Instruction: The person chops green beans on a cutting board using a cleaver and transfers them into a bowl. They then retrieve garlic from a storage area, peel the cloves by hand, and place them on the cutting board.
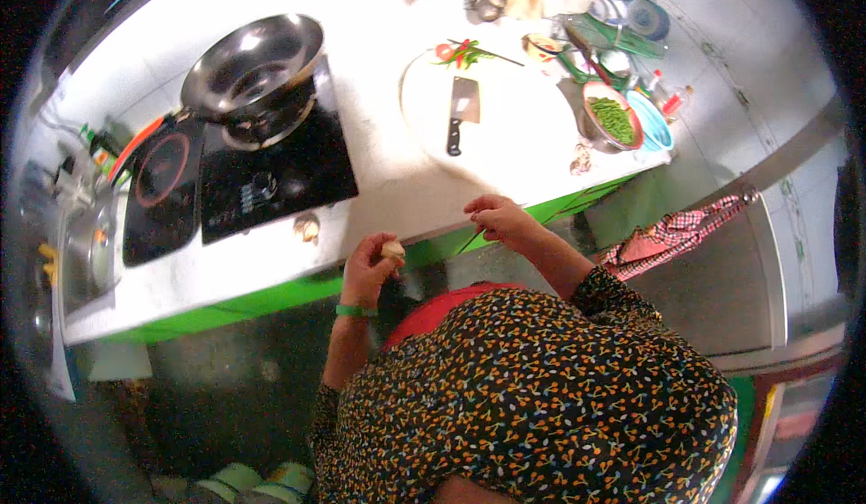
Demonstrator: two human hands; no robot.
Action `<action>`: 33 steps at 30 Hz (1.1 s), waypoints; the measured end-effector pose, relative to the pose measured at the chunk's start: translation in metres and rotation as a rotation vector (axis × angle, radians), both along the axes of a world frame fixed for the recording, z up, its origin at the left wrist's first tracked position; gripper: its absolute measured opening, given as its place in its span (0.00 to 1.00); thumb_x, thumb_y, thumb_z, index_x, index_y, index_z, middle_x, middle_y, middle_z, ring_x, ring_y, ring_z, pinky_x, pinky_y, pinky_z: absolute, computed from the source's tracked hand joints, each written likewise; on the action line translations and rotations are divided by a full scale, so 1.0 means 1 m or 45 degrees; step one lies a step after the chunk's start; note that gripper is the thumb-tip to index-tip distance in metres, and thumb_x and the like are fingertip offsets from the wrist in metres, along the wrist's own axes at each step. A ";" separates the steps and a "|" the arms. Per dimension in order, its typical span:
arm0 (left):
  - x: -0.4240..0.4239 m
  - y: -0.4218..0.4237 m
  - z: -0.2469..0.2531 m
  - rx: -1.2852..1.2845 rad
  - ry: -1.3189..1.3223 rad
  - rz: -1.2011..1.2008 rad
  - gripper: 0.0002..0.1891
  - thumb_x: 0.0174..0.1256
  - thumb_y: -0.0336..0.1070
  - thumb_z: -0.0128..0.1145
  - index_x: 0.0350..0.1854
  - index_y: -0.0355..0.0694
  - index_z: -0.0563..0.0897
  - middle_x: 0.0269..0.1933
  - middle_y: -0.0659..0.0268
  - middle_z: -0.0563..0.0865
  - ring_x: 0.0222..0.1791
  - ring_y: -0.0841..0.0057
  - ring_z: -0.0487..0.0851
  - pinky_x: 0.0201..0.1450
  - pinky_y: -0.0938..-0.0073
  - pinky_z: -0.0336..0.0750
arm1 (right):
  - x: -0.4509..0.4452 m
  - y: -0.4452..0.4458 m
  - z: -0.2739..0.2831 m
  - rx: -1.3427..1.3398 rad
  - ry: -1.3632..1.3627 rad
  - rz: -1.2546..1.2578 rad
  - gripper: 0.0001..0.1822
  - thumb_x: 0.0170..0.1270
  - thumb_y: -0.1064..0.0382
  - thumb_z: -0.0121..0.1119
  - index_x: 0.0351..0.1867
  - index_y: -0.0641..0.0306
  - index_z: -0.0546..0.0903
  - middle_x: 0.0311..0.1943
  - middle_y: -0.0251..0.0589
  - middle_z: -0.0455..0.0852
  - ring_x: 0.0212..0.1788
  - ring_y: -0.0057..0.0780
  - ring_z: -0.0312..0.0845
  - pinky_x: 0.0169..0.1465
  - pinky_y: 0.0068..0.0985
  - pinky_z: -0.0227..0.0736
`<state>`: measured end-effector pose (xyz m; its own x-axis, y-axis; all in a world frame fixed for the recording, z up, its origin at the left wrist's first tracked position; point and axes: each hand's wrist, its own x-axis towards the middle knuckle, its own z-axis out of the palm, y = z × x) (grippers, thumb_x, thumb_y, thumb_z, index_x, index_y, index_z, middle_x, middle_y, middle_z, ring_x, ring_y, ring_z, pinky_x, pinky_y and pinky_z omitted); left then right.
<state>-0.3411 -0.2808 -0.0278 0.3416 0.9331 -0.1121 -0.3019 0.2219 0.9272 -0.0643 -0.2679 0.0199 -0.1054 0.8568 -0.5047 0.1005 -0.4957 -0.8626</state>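
Observation:
My left hand (371,267), with a green band at the wrist, holds a small pale piece, perhaps peeled ginger or garlic (392,251), near the counter's front edge. To its right, my right hand (497,218) grips a thin dark tool, perhaps a small knife (471,240), pointing down and left. Beyond the hands, a cleaver (465,106) with a black handle lies on a round white cutting board (524,125). Cut green and red peppers (465,55) lie at the board's far side. A brownish bulb or peelings (306,228) rest on the counter left of my hands.
A large wok (254,71) stands on the black cooktop (284,172) at the left. At the right are a bowl of chopped green vegetables (612,119), a light-blue basin (651,121), small bottles (675,102) and a green dish rack (626,35). A checked cloth (676,233) hangs beside the counter.

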 end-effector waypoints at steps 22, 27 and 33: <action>0.260 0.150 0.033 1.111 1.488 -0.084 0.19 0.49 0.37 0.61 0.46 0.41 0.75 0.43 0.55 0.78 0.39 0.59 0.77 0.41 0.63 0.72 | 0.297 0.159 0.053 1.014 -0.918 -0.339 0.14 0.56 0.63 0.57 0.46 0.58 0.79 0.43 0.46 0.81 0.44 0.40 0.78 0.50 0.30 0.71; 0.263 0.154 0.036 1.220 1.521 0.001 0.27 0.47 0.40 0.64 0.53 0.41 0.75 0.45 0.56 0.78 0.45 0.58 0.76 0.47 0.62 0.71 | 0.474 0.232 0.078 1.025 -1.459 -0.638 0.13 0.54 0.61 0.58 0.42 0.58 0.80 0.40 0.51 0.81 0.45 0.49 0.75 0.49 0.36 0.70; 0.257 0.156 0.027 1.169 1.681 -0.094 0.26 0.45 0.35 0.66 0.51 0.41 0.77 0.44 0.56 0.79 0.43 0.60 0.77 0.48 0.64 0.72 | 0.554 0.312 0.058 0.586 -1.579 -0.275 0.25 0.53 0.48 0.60 0.49 0.60 0.77 0.39 0.56 0.81 0.45 0.51 0.76 0.49 0.39 0.70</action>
